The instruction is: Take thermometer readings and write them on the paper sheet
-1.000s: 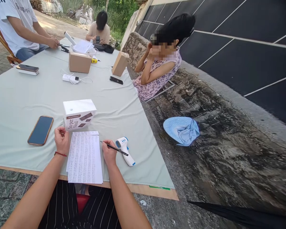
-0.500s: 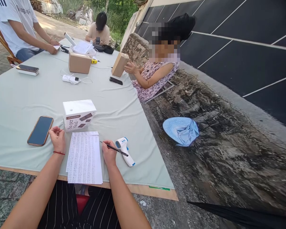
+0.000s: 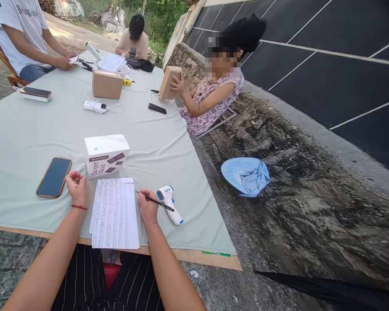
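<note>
My right hand (image 3: 148, 207) rests beside the papers, fingers closed round a black pen (image 3: 160, 203) whose tip points left. Covered in dense rows of handwriting, a stack of paper sheets (image 3: 115, 216) lies between my hands at the table's near edge. My left hand (image 3: 77, 188) lies loosely curled on the cloth with nothing visible in it. Just left of it is a phone (image 3: 54, 177) with a dark screen. A white "Super Meal" box (image 3: 106, 155) stands behind the papers. Right of the pen lies a white and blue infrared thermometer (image 3: 169, 205).
On the cloth-covered table (image 3: 52, 129) are a cardboard box (image 3: 107, 85), a white device with a cable (image 3: 95, 106), a black phone (image 3: 157, 108) and another phone (image 3: 35, 92). One person at the right holds a small carton (image 3: 170, 83). Two others sit farther off. A blue hat (image 3: 246, 176) lies beyond the right edge.
The person at the right has lifted and turned the small carton, one hand now on its side. My hands, the pen and the papers have stayed almost still.
</note>
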### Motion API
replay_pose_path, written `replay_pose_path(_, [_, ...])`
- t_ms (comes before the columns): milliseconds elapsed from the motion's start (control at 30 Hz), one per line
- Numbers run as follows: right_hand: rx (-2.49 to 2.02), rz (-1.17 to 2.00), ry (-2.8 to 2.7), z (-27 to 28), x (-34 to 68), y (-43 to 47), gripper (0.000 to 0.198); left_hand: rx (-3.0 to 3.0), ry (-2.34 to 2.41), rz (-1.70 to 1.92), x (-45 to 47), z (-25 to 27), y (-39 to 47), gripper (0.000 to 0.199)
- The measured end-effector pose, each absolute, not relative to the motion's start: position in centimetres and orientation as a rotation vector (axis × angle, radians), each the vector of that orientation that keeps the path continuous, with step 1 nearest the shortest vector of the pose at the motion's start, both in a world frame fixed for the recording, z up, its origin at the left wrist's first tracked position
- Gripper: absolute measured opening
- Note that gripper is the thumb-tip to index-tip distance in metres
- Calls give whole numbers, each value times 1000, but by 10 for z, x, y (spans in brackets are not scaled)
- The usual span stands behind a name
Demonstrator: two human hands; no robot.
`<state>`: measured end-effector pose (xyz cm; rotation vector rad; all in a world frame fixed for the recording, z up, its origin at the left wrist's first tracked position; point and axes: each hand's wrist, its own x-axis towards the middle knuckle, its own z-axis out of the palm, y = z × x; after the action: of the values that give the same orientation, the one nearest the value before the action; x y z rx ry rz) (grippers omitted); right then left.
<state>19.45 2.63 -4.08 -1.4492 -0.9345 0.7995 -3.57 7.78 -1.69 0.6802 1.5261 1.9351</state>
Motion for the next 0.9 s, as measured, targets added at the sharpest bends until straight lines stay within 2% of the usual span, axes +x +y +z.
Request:
replay_pose_path(300, [-1439, 818, -921, -43, 195, 27, 21, 818, 1504, 1971, -35, -15, 75, 37])
replay_pose_path(400, [-1440, 808, -924, -45, 195, 27, 21, 973, 1413, 2067, -35, -9, 74, 41])
replay_pose_path(500, [-1435, 801, -940, -47, 196, 27, 20, 868, 1427, 2115, -38, -7, 77, 46])
replay_pose_path(600, [-1426, 782, -957, -48, 196, 27, 19, 687, 1503, 2037, -42, -10, 80, 49])
replay_pose_path(700, [-1422, 771, -955, -47, 195, 27, 20, 761, 1536, 1973, -44, -12, 80, 52])
replay_pose_path(900, [-1424, 766, -942, -43, 194, 26, 18, 886, 1579, 1882, -42, -15, 76, 45])
